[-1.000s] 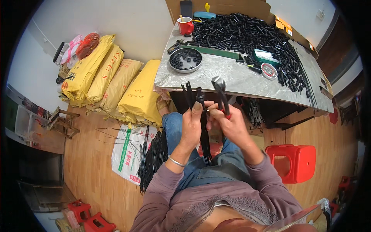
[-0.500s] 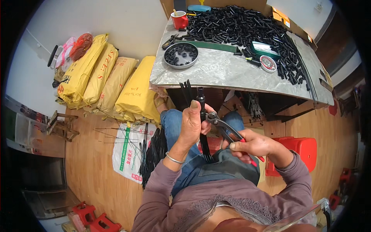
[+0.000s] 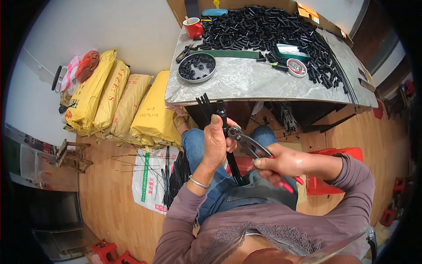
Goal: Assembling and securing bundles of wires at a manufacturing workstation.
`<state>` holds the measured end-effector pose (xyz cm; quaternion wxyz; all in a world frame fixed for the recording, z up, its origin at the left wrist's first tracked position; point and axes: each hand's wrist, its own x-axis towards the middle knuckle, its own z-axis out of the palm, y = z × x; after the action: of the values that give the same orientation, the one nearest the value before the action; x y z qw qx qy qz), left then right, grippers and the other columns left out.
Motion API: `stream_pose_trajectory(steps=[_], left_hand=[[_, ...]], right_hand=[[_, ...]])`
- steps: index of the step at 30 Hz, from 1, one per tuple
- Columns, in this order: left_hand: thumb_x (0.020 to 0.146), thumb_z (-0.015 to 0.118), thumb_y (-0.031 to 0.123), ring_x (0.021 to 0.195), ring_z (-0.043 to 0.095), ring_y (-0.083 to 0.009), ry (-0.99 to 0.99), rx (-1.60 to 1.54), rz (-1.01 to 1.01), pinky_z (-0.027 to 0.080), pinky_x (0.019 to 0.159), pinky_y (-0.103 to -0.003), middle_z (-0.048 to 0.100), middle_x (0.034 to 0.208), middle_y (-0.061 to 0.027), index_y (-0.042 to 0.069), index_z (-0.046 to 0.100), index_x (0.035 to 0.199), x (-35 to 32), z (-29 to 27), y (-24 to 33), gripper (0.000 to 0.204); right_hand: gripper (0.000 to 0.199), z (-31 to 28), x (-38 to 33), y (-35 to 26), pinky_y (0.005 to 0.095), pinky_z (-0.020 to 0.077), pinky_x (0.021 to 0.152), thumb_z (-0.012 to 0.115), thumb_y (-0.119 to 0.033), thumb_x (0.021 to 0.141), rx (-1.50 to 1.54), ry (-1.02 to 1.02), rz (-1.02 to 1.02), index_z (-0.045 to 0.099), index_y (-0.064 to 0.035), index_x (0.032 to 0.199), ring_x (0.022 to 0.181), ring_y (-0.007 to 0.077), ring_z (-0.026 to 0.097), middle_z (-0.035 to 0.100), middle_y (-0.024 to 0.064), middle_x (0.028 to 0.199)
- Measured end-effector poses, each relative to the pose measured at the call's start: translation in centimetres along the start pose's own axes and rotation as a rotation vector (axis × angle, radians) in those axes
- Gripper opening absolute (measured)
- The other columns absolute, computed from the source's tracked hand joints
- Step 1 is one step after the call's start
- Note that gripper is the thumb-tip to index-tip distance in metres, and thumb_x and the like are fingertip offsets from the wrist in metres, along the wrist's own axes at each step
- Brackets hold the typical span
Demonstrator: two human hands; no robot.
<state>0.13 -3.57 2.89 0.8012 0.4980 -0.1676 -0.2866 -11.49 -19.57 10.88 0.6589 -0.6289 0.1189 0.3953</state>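
Head view: the left hand (image 3: 214, 143) is clenched around a bundle of thin black rods (image 3: 234, 169) and a black tubular fitting (image 3: 222, 113), thumb pointing up along it. The fitting is held nearly upright in front of the table's (image 3: 246, 81) near edge, above the lap; the rods' upper ends fan out to its left. The right hand (image 3: 279, 165) has its fingers wrapped around the red grips of a pair of pliers (image 3: 236, 133). The pliers' head is positioned at the rods, just beside the left fingertips; whether the jaws touch the rods cannot be determined.

On the table, a round metal bowl (image 3: 197, 81) containing black rings is located near the near left corner. A red mug (image 3: 193, 30) is located at the left edge. A pile of short black tubes (image 3: 255, 28) covers the far side and extends down the right side. A long green strip (image 3: 233, 54) lies between bowl and pile.
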Motion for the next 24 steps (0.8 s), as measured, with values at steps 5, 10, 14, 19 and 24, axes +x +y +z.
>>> stream_pose_trajectory(steps=[5,10,14,19,24], left_hand=[[0.092,0.036,0.064,0.038,0.037,-0.0054,0.008,0.001,0.002,0.031,0.036,-0.021,0.039,0.048,0.0034,0.000,0.057,0.079,0.5,-0.2,-0.3,0.069],[0.092,0.038,0.063,0.037,0.036,-0.0061,-0.046,-0.066,-0.004,0.032,0.036,-0.022,0.039,0.047,0.0023,-0.001,0.056,0.083,0.9,-0.5,-1.0,0.067],[0.089,0.036,0.068,0.035,0.033,-0.0068,-0.034,-0.011,-0.029,0.031,0.035,-0.023,0.034,0.046,0.0030,0.003,0.054,0.080,0.9,0.1,-0.7,0.068],[0.090,0.034,0.066,0.036,0.032,-0.0068,-0.023,-0.007,-0.032,0.030,0.035,-0.023,0.034,0.046,0.0030,0.003,0.054,0.081,1.1,0.4,-0.9,0.067],[0.093,0.036,0.062,0.037,0.034,-0.0065,-0.017,-0.005,-0.018,0.030,0.035,-0.023,0.036,0.047,0.0030,0.001,0.055,0.083,1.2,1.2,-0.5,0.064]], right_hand=[[0.023,-0.6,0.5,0.2,0.0303,0.0505,0.052,0.046,-0.022,0.099,-0.326,0.166,-0.105,0.048,0.0002,0.103,0.057,0.0143,0.058,0.056,0.0066,0.077],[0.029,-2.3,0.0,0.4,0.0294,0.0531,0.056,0.047,-0.022,0.099,-0.169,0.050,-0.211,0.045,0.0013,0.116,0.063,0.0157,0.061,0.060,0.0091,0.083],[0.027,-2.9,-1.6,-1.4,0.0280,0.0505,0.052,0.050,-0.023,0.098,-0.174,0.035,0.005,0.048,-0.0001,0.113,0.060,0.0142,0.059,0.057,0.0065,0.077],[0.023,-2.7,-1.5,-1.0,0.0236,0.0353,0.043,0.051,-0.025,0.098,-0.113,0.066,0.002,0.049,-0.0051,0.107,0.049,0.0072,0.040,0.041,-0.0015,0.067],[0.018,-2.0,-1.2,-0.7,0.0268,0.0367,0.046,0.051,-0.023,0.097,-0.185,0.145,-0.046,0.047,-0.0053,0.096,0.051,0.0103,0.040,0.043,0.0004,0.067]])
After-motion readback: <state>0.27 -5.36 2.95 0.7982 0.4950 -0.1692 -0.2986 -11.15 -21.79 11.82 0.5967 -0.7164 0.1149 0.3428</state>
